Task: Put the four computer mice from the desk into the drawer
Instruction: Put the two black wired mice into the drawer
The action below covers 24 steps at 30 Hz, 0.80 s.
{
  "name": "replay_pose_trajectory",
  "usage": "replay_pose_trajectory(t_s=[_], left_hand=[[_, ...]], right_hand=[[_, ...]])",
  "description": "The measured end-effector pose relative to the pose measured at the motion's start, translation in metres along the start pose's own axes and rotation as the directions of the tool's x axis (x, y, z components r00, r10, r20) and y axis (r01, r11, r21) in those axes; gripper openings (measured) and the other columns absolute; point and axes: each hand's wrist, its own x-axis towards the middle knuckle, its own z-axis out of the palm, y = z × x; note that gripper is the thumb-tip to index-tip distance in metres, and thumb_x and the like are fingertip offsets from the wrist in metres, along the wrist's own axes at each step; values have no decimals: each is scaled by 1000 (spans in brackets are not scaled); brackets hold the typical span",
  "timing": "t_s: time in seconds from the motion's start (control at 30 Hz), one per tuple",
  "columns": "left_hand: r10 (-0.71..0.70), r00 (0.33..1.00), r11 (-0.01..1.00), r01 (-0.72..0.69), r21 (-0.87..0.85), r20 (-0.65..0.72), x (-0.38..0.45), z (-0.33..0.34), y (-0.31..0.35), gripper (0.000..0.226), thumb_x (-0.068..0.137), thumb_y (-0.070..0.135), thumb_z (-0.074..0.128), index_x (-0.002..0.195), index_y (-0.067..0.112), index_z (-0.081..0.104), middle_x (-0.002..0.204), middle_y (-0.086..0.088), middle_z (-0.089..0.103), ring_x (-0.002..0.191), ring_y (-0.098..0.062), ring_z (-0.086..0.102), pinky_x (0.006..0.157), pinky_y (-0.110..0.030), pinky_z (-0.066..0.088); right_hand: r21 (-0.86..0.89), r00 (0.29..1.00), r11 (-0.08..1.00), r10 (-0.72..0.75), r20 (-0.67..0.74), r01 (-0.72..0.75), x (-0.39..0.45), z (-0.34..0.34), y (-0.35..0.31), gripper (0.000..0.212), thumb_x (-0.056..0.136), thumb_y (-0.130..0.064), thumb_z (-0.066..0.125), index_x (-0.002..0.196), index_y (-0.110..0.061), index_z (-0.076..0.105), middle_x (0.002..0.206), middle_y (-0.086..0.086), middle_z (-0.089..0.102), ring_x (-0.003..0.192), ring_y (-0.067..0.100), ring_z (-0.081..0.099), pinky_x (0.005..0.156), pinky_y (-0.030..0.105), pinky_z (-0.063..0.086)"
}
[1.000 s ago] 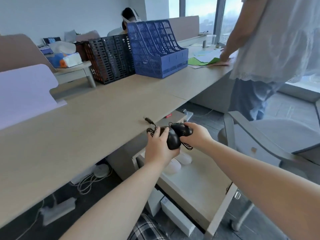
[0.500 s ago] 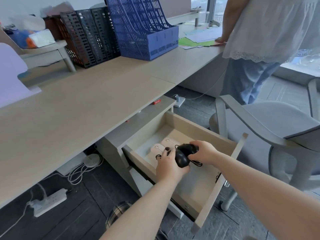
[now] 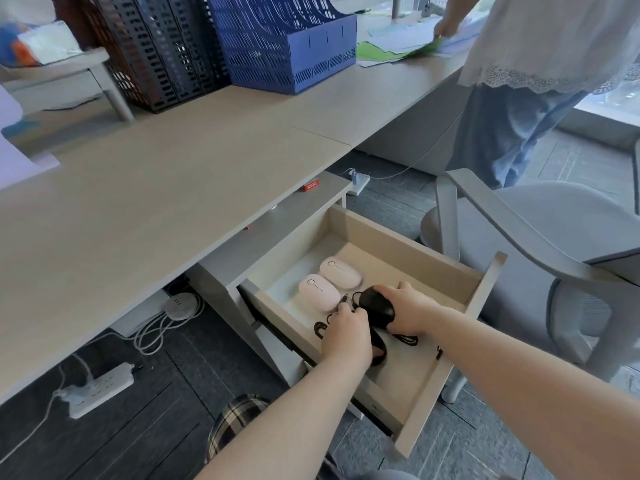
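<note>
The open drawer (image 3: pixel 485 289) sticks out from under the desk (image 3: pixel 145 202). Two pale pink mice (image 3: pixel 317 291) (image 3: pixel 341 273) lie side by side at its back left. My right hand (image 3: pixel 405 313) grips a black wired mouse (image 3: pixel 375 306) low inside the drawer. My left hand (image 3: pixel 346 336) is closed over a second black mouse (image 3: pixel 379 348), mostly hidden beneath it, with black cable (image 3: pixel 320 329) looping out on the drawer floor.
A grey office chair (image 3: pixel 540 244) stands right of the drawer. A person in a white top (image 3: pixel 540 39) handles papers at the far desk. Blue (image 3: pixel 287 46) and black file racks (image 3: pixel 152 53) stand at the desk's back. A power strip (image 3: pixel 100 386) and cables lie on the floor.
Both hands have come down from desk-edge height into the drawer, carrying the two black mice. My view has tilted down and the drawer now shows fully.
</note>
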Motion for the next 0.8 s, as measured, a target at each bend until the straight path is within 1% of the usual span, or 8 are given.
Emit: replay_pose_trajectory(t_s=[0.1,0.2,0.37,0.5,0.6,0.67,0.7,0.8], left_hand=[[-14,1000,1000,14,12,14,6,3,-1,46,80,23,71,119,12,49,126,-11,43,116,-29,50,93,-39,46],[-27,999,999,26,36,42,11,4,-1,44,80,25,70,118,13,52,123,-10,47,114,-30,51,91,-39,46],[-35,997,998,32,48,63,16,3,-2,37,76,28,73,105,9,61,113,-12,61,105,-32,60,77,-36,48],[-29,999,998,27,56,35,15,6,-3,41,75,32,74,108,11,61,113,-10,61,105,-31,60,77,-36,48],[-12,1000,999,11,43,23,14,7,-4,43,77,34,73,111,13,58,115,-10,58,106,-30,59,80,-38,49],[5,1000,999,-6,34,27,12,4,-5,45,78,37,72,113,15,55,117,-10,57,107,-31,58,82,-40,49],[17,1000,1000,-17,23,26,11,0,-7,45,79,38,70,114,15,54,117,-10,57,107,-31,57,83,-41,49],[70,996,997,-73,-39,-57,6,-23,-14,39,86,43,60,109,12,54,112,-10,57,104,-32,57,80,-39,48]], right_hand=[[-65,1000,998,-23,5,23,5,3,1,74,78,-31,63,142,-36,26,124,15,45,107,39,57,92,43,52],[-77,999,996,-34,7,35,10,7,3,72,80,-34,62,143,-33,26,125,17,46,109,40,56,94,45,51],[-138,999,990,-36,0,36,12,10,6,77,79,-36,62,145,-31,23,126,16,48,110,39,56,92,48,51],[-182,1000,983,-27,-8,25,11,10,5,84,74,-35,68,144,-36,22,124,11,49,108,36,57,84,47,55],[-193,999,981,-26,-38,19,9,11,6,86,72,-42,70,143,-38,22,124,9,50,108,34,58,82,46,55],[-120,992,992,-41,-118,26,5,6,5,78,79,-44,64,145,-35,24,132,7,51,117,32,55,88,46,54],[-47,978,999,-34,-205,25,2,1,4,69,84,-40,60,145,-32,27,136,6,51,121,31,53,91,45,52],[196,847,980,118,-519,-16,-12,-17,10,43,93,-23,46,136,-20,46,132,8,59,121,30,54,96,42,49]])
